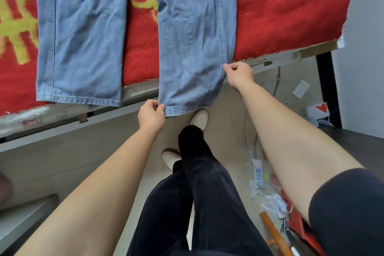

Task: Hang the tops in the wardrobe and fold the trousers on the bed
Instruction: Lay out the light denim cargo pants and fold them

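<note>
Light blue jeans [193, 33] lie flat on the bed, legs spread apart and pointing toward me, hems hanging over the bed's near edge. My left hand [150, 115] pinches the hem corner of the right trouser leg at its left side. My right hand [239, 74] pinches the outer seam of that same leg, a little above the hem. The other trouser leg [81, 37] lies untouched to the left. The waist is cut off at the top of the view.
A red blanket [286, 6] with yellow pattern covers the bed. A dark bed post [328, 89] stands at the right. Paper tags, scraps and a wooden stick [272, 233] litter the floor at the right. My legs and white shoes [199, 119] stand below the hem.
</note>
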`<state>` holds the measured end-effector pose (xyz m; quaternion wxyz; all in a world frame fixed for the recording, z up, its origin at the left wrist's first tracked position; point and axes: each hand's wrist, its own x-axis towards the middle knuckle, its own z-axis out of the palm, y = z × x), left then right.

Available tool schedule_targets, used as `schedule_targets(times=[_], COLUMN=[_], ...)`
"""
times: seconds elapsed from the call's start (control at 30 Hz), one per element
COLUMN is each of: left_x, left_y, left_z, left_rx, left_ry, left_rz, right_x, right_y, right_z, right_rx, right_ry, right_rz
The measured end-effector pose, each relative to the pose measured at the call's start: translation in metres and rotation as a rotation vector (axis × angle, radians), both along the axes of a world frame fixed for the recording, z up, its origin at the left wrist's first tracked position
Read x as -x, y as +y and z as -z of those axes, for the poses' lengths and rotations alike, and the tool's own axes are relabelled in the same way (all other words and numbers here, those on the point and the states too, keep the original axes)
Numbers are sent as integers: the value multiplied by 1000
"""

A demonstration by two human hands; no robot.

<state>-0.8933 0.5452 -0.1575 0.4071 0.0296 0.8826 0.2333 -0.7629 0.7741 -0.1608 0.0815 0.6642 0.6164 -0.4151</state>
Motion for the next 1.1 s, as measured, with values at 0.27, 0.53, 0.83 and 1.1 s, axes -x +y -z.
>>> schedule_targets(times=[0.27, 0.53, 0.83, 1.1], left_x=[6, -15, -97, -95], left_y=[4, 26, 147, 190], left_z=[-12, -12, 18, 29], left_rx=[99, 84, 22, 211], left_ry=[107, 307, 371, 405], left_rz=[-7, 169, 419, 347], right_x=[-4, 15, 61, 58], right_y=[7, 65, 132, 154], right_z=[-32, -36, -7, 5], right_rx=[-113, -120, -12, 152], right_ry=[-8, 30, 73, 166], right_rz=[-213, -130, -218, -109])
